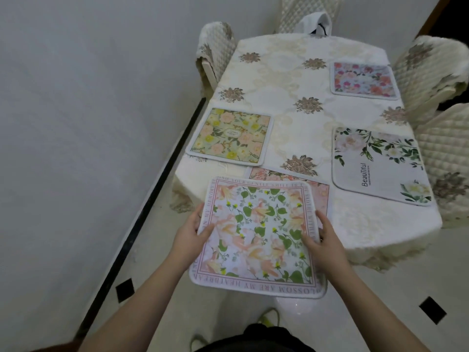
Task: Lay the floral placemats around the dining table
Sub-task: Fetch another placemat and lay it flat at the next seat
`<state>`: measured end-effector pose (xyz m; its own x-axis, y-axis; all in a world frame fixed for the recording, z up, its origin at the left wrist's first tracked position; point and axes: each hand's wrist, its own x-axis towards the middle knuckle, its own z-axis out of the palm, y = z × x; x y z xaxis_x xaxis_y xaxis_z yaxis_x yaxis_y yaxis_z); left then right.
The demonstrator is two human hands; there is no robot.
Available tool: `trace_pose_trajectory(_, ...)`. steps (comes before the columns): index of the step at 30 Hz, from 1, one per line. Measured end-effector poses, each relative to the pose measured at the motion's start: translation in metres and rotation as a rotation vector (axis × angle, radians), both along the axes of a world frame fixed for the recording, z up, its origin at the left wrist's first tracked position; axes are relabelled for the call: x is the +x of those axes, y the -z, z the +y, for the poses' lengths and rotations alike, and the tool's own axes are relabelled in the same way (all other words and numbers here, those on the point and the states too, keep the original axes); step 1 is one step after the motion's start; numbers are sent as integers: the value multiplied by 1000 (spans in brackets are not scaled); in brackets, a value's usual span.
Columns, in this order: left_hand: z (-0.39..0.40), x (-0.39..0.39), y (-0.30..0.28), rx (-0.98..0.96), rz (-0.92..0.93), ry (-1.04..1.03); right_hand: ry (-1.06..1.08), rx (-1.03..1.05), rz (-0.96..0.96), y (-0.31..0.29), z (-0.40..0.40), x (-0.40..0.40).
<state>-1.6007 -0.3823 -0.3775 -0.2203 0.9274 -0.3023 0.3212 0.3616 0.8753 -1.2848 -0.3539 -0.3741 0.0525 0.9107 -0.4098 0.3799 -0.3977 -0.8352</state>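
Cream-clothed dining table [291,80], left hand [189,233] and right hand [323,240] fingers gripping pink-bordered placemat [256,237].

A cream tablecloth [291,80] with brown flower patches covers the counter. Chairs with bumpy quilted covers stand around it: one at the far left corner [215,49], one at the far end [307,13], and two on the right side [429,72] [446,148]. The floor [380,288] is pale and shiny with small black diamond tiles [432,310]. A plain grey wall [88,97] is on the left, with a black strip [162,179] along its bottom.
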Motion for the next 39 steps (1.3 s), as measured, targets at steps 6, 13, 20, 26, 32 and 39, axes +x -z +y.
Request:
trace_pose_trajectory(6,-42,-67,-23,71,42,-13,-92,93,-87,-25,-22,-68)
trace_pose_trajectory(13,-103,-158,-43,148,-3,-154,-218,162,-96,-49,-55,-161)
trace_pose_trajectory(20,-148,-223,-67,193,24,-295,-315,273,-82,-80,-77,-234)
trace_pose_trajectory(26,-166,-266,-90,209,58,-359,-407,337,-48,-106,-77,-277)
trace_pose_trajectory(32,-165,-282,-111,244,-17,-427,-454,334,1,-120,-58,-302)
trace_pose_trajectory(39,-124,-285,-115,211,-39,-467,-453,257,35,-114,-9,-310)
